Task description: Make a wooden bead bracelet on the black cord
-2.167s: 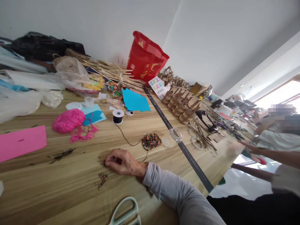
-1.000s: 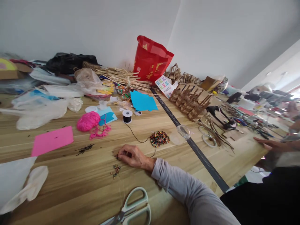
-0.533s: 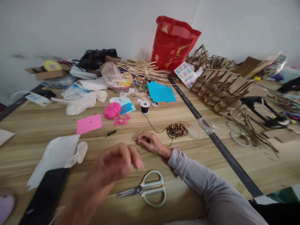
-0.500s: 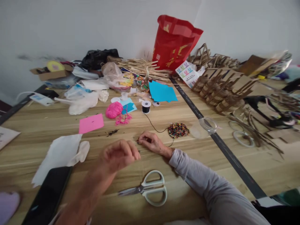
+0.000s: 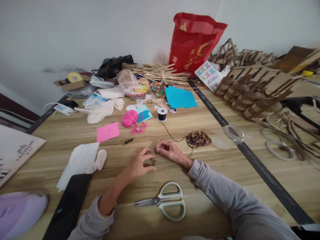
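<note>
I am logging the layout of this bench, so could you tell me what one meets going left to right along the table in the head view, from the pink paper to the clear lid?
pink paper → pink yarn ball → black cord spool → bead pile → clear lid.

A long wooden table (image 5: 62,133) fills the view, split by a dark strip (image 5: 250,160) running from twelve o'clock down to four. Plain white walls (image 5: 75,33) meet in a corner at one o'clock. Daylight is soft and even.
</note>
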The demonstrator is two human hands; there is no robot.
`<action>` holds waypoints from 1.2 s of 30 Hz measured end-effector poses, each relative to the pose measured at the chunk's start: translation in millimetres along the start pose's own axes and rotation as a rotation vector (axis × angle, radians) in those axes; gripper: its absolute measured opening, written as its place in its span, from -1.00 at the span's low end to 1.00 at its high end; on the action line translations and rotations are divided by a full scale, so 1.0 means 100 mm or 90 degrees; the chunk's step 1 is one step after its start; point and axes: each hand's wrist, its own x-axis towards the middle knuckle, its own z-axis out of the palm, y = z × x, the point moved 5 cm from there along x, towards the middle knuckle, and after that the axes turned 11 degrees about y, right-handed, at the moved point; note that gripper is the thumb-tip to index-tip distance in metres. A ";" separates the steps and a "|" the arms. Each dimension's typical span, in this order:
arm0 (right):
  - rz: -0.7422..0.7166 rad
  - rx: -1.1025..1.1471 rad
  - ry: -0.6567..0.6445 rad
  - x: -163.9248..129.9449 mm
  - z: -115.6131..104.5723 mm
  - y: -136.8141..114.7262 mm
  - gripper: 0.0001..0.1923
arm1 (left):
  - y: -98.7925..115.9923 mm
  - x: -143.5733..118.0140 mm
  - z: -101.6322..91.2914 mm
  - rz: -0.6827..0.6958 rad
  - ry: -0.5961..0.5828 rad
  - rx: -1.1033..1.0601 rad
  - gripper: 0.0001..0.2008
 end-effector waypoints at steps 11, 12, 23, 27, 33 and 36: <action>-0.006 -0.038 -0.001 0.00 0.00 0.00 -0.76 | 0.04 -0.06 0.20 0.164 -0.005 0.051 -0.87; -0.006 -0.045 0.000 0.00 0.00 0.00 -0.76 | 0.05 -0.07 0.20 0.172 -0.001 0.053 -0.87; -0.017 -0.061 -0.026 0.03 0.06 0.09 -0.77 | -0.03 -0.08 0.09 0.160 0.008 0.064 -0.91; -0.019 -0.056 -0.023 0.04 0.07 0.10 -0.77 | -0.04 -0.07 0.07 0.142 -0.016 0.055 -0.83; -0.020 -0.041 -0.048 0.05 0.09 0.08 -0.77 | -0.09 -0.07 0.04 0.126 -0.051 0.029 -0.68; -0.024 -0.037 -0.055 0.06 0.08 0.10 -0.77 | -0.10 -0.07 0.03 0.116 -0.077 0.013 -0.64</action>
